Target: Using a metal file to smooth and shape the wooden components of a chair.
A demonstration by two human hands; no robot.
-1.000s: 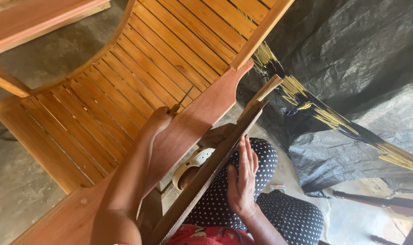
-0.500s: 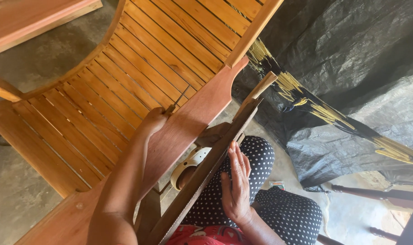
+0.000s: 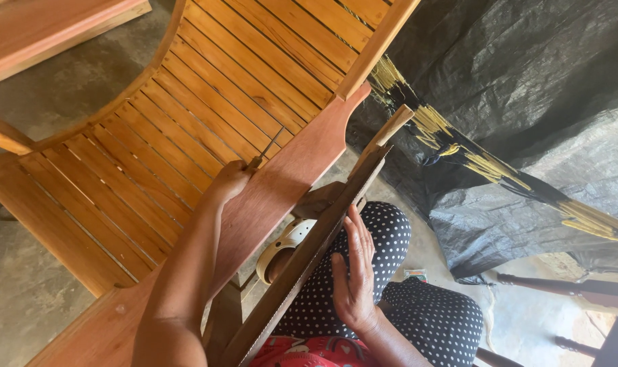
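Observation:
A reddish wooden slatted chair (image 3: 207,102) lies tipped in front of me, its wide armrest (image 3: 281,183) running toward me. My left hand (image 3: 231,180) is closed on a thin metal tool (image 3: 268,148) whose tip points at the slats beside the armrest. My right hand (image 3: 353,272) lies flat with fingers together against a long dark wooden board (image 3: 309,258), which leans over my knees in dotted fabric (image 3: 390,238).
A black plastic sheet (image 3: 526,102) with yellow fibre bundles (image 3: 485,163) covers the right side. A white shoe (image 3: 288,241) shows under the board. Another wooden piece (image 3: 44,27) sits at the top left. The floor is bare concrete (image 3: 23,299). Dark turned legs (image 3: 560,285) stand at the lower right.
My left hand with the tool has stayed by the armrest edge. My right hand has slid slightly down along the board. The view has shifted a little.

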